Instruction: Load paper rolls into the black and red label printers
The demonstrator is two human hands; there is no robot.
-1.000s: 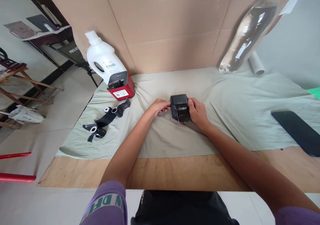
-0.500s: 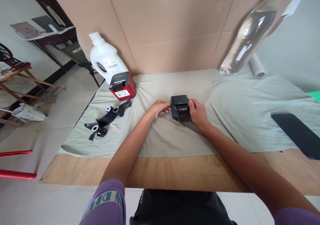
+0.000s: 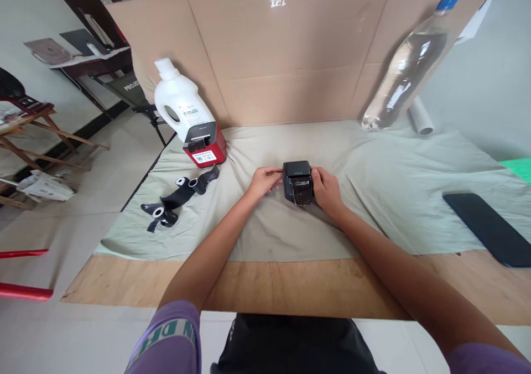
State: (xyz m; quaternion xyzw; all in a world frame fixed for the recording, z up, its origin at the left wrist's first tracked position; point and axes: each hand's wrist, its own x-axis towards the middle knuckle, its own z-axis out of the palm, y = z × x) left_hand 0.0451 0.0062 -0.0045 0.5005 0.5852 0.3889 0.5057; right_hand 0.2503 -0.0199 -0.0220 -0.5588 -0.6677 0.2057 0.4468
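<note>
A small black boxy device [image 3: 297, 169], which looks like a label printer, rests on the cloth in front of me. A glossy dark flap or strip [image 3: 302, 191] sits at its near side. My right hand [image 3: 327, 190] grips its right side, thumb toward the top edge. At its left side is my left hand [image 3: 266, 181], fingers curled in and tips against the edge; what they press there is too small to make out. Left of my hands stands a similar red device [image 3: 209, 148] with a black top. Several loose black rolls [image 3: 182, 196] lie in front of it.
A white detergent jug [image 3: 185, 100] stands behind the red device, against a cardboard panel [image 3: 290, 42]. At the right are a clear bottle [image 3: 410, 75], a white tube [image 3: 422, 118] and a dark phone [image 3: 489, 227]. The table's bare wooden edge [image 3: 290, 285] runs nearest me.
The view has shifted slightly. Both hands stay at the sides of the black printer, with only slight finger movement in the left hand.
</note>
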